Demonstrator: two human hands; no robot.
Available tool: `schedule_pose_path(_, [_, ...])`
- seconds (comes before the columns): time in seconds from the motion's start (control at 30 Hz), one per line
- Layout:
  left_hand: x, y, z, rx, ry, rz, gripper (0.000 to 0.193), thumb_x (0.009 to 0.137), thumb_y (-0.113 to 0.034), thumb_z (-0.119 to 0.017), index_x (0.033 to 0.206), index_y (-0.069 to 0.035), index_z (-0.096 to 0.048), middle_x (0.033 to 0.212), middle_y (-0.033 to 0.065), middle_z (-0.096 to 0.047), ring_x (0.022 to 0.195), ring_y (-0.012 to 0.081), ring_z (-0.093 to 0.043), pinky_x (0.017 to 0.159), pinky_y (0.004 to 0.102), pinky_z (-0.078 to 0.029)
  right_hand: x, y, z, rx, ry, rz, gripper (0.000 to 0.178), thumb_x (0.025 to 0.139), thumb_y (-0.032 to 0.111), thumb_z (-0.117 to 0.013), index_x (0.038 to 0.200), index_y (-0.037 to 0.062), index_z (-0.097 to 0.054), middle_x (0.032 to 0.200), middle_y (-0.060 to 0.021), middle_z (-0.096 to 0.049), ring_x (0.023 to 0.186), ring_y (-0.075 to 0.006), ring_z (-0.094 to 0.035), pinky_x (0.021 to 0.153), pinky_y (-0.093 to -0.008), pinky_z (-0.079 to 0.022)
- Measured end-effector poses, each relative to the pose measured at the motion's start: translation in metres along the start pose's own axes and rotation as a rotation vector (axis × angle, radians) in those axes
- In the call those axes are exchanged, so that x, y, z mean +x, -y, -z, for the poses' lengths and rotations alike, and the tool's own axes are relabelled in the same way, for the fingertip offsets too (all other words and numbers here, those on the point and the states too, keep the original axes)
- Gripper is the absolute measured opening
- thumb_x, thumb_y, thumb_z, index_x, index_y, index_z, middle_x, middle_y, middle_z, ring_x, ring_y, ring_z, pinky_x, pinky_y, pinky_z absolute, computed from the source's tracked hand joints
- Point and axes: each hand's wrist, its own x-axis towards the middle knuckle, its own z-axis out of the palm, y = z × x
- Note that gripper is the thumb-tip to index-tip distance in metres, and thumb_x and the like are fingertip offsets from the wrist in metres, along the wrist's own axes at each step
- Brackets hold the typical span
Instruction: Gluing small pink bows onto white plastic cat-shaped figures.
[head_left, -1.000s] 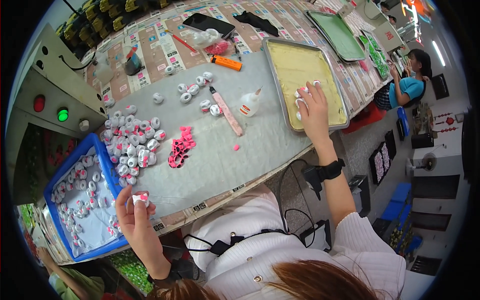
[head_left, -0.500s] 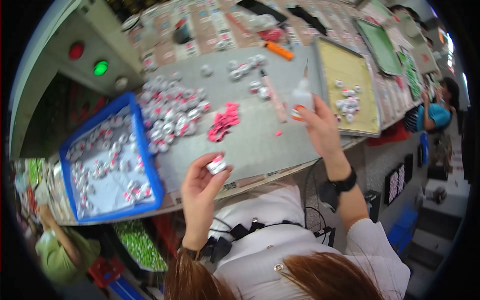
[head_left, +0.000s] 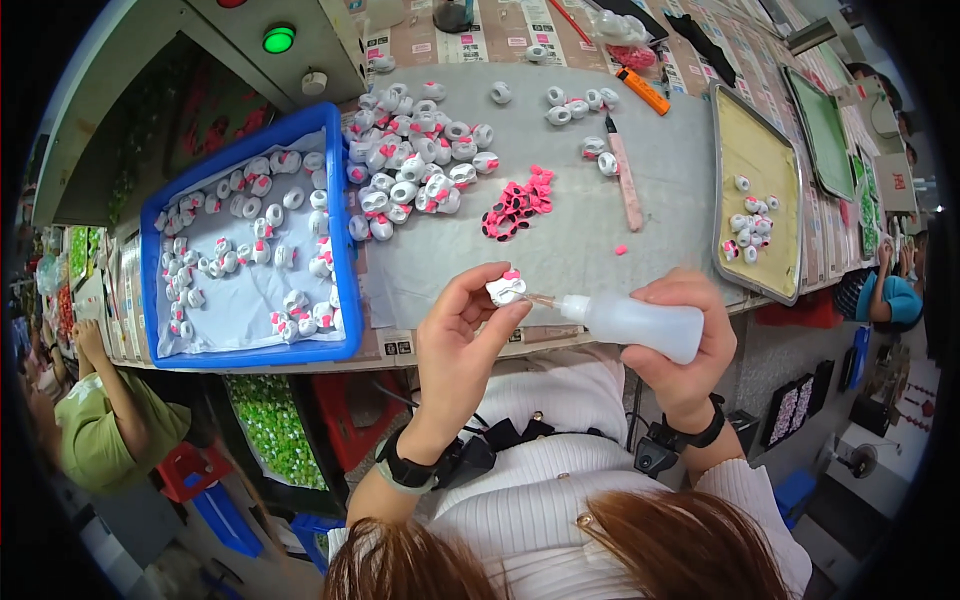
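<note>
The right hand (head_left: 692, 385) is covering part of the bottle (head_left: 635, 322), its knuckles blurring. The left hand (head_left: 455, 345) is hiding parts of a white bead (head_left: 507, 289); whether the bottle's tip (head_left: 543, 300) is touching it is escaping view. The view's far edge is cutting off a jar (head_left: 453, 16) and, at left, a red light (head_left: 231, 2).

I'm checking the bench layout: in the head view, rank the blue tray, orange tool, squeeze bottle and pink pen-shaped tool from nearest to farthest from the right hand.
1. Squeeze bottle: held in the right hand.
2. Pink pen-shaped tool: ahead, on the grey sheet.
3. Orange tool: farther ahead, near the sheet's far edge.
4. Blue tray: well off to the left.
</note>
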Motion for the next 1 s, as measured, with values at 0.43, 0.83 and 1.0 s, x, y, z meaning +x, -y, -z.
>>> schedule_pose_path(0.43, [-0.0010, 0.0006, 0.0007, -0.002, 0.008, 0.007, 0.031, 0.076, 0.001, -0.057, 0.106, 0.003, -0.048, 0.087, 0.0047, -0.055, 0.079, 0.0082, -0.054, 0.070, 0.0199, -0.044, 0.0015, -0.0005, -0.0042, -0.167, 0.040, 0.054, 0.039, 0.059, 0.012, -0.076, 0.089, 0.0019, -0.053, 0.077, -0.0096, -0.056, 0.064, -0.0161, -0.054, 0.056, -0.0239, -0.042])
schedule_pose_path(0.83, [-0.0012, 0.0031, 0.0028, 0.070, -0.002, -0.036, 0.031, 0.076, 0.003, -0.056, 0.106, 0.003, -0.049, 0.089, 0.0050, -0.055, 0.079, 0.0086, -0.054, 0.071, 0.0204, -0.043, 0.0038, 0.0023, 0.0019, -0.181, 0.066, 0.049, 0.039, 0.058, 0.012, -0.076, 0.088, 0.0013, -0.053, 0.076, -0.0104, -0.056, 0.064, -0.0170, -0.055, 0.056, -0.0245, -0.043])
schedule_pose_path(1.0, [0.0001, -0.0006, 0.0022, -0.134, 0.031, 0.041, 0.031, 0.078, 0.005, -0.052, 0.108, 0.005, -0.045, 0.092, 0.0081, -0.055, 0.087, 0.0133, -0.055, 0.075, 0.0215, -0.043, 0.0027, 0.0008, 0.0035, -0.210, 0.023, 0.065, 0.040, 0.059, 0.012, -0.076, 0.089, 0.0013, -0.053, 0.077, -0.0107, -0.056, 0.064, -0.0172, -0.055, 0.056, -0.0245, -0.043])
